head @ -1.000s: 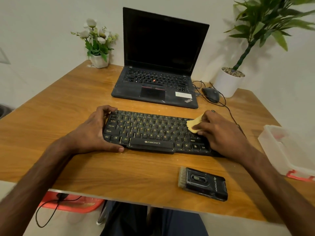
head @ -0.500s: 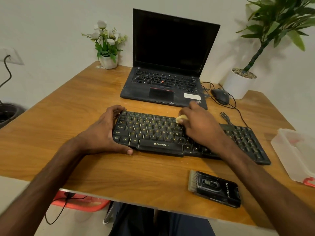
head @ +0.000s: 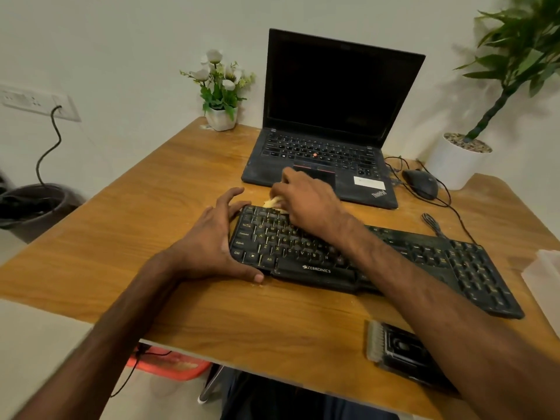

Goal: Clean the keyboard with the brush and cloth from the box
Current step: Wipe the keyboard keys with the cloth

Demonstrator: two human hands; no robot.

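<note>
The cloth [head: 272, 204] is wiping the far-left corner of the keyboard [head: 285, 241], bunched in the curled fingers of the right hand [head: 306, 201]. The left hand [head: 212, 244] is gripping the keyboard's left end, fingers spread wide. Light row-wise strokes are probably serving best here.

The wooden table [head: 151, 237] bears a keyboard [head: 469, 265], laptop [head: 327, 116], mouse [head: 421, 183], brush [head: 397, 350], box [head: 545, 277], flower pot [head: 221, 118] and potted plant [head: 457, 162].

cloth [head: 273, 204]: mostly under right hand [head: 306, 201], only a pale scrap shows | keyboard [head: 472, 268]: middle keys covered by right forearm [head: 424, 292] | brush [head: 394, 350]: right part behind same forearm | box [head: 545, 280]: cut by right edge, blurred | plant [head: 521, 50]: top cut off
</note>
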